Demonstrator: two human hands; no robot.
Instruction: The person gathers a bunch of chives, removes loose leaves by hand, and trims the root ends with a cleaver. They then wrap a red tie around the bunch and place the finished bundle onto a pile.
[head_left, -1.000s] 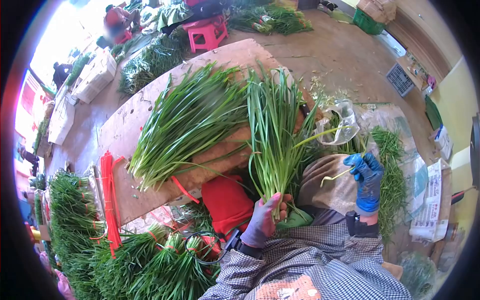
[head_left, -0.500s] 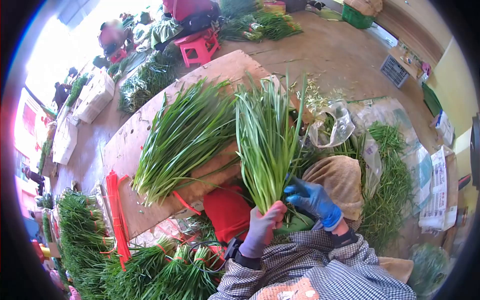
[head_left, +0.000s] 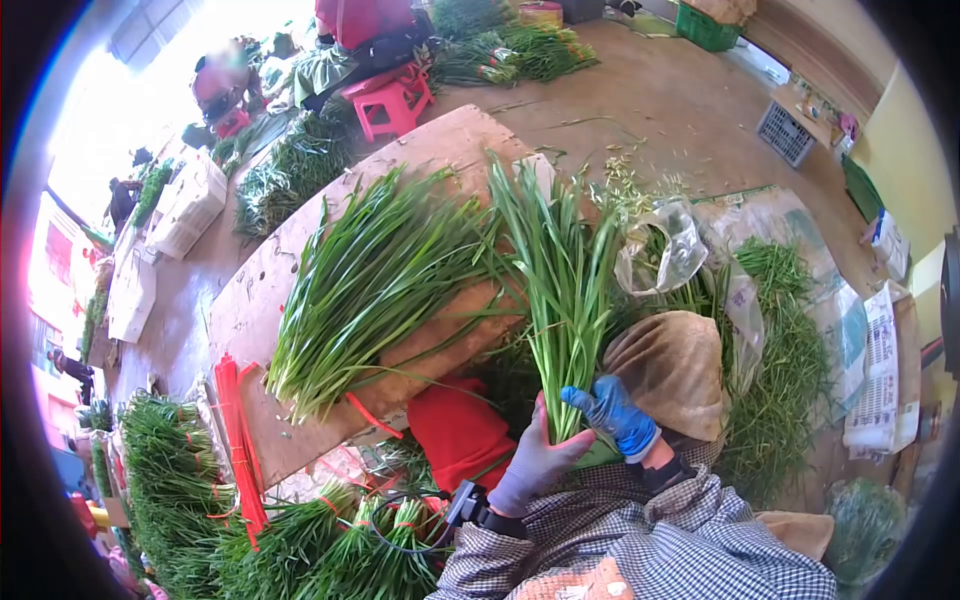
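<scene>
grey-gloved, the left hand holds the lower stems of a leafy green bunch between thumb and fingers; the blue-gloved right hand touches the stems from the right, though whether it pinches any, i cannot tell. the bunch is right of 1 loose leafy pile on a wooden board. red strips lie at the board's near left corner.

Open passage: far end of the table, beyond the leaf pile. Obstacles: brown cloth beside the right hand, a plastic bag beyond it.
</scene>
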